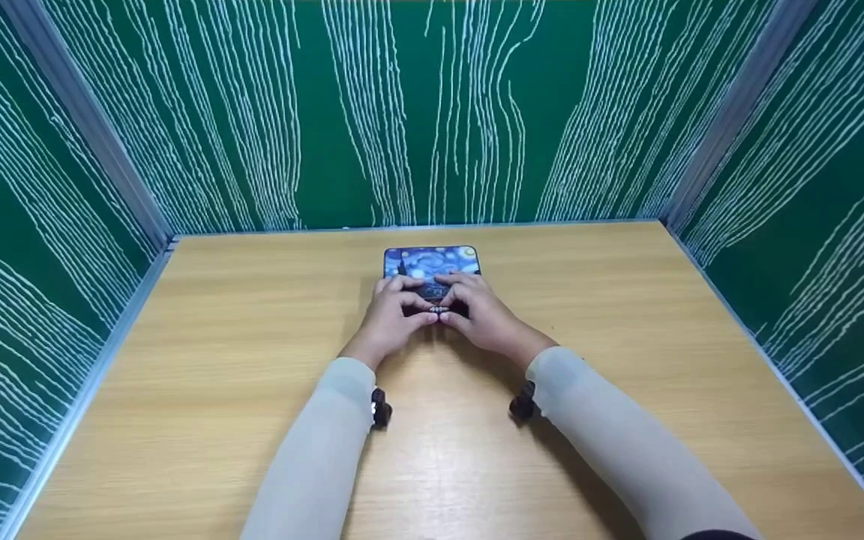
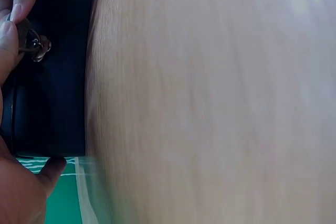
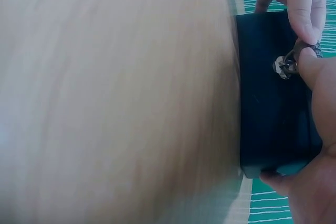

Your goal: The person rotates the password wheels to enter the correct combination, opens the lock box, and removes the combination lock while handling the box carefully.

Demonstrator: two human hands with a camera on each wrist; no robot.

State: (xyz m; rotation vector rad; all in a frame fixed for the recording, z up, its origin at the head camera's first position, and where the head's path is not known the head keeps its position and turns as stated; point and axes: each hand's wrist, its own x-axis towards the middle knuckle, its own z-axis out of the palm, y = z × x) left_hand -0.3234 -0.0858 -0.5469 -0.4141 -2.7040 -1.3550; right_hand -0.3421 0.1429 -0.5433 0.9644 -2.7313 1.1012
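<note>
A box with a swirling blue night-sky picture on its lid point(image 1: 432, 262) sits at the far middle of the table, its dark front point(image 2: 58, 93) facing the person. A small padlock point(image 3: 306, 51) with ridged dials hangs from the metal clasp point(image 3: 282, 67) on that front. From the left, the left hand point(image 1: 393, 313) pinches the padlock between thumb and forefinger. The right hand point(image 1: 486, 316) pinches it from the other side, and the two thumbs nearly meet. Other fingers of both hands rest on the box's lid and sides. Most of the padlock is hidden by fingertips.
The box stands on a light wooden table point(image 1: 267, 420), near its back edge. Green panels with white wavy lines point(image 1: 349, 112) wall in the back and both sides, joined by grey posts point(image 1: 94, 120). A dark wrist camera point(image 1: 379, 409) sits below each sleeve cuff.
</note>
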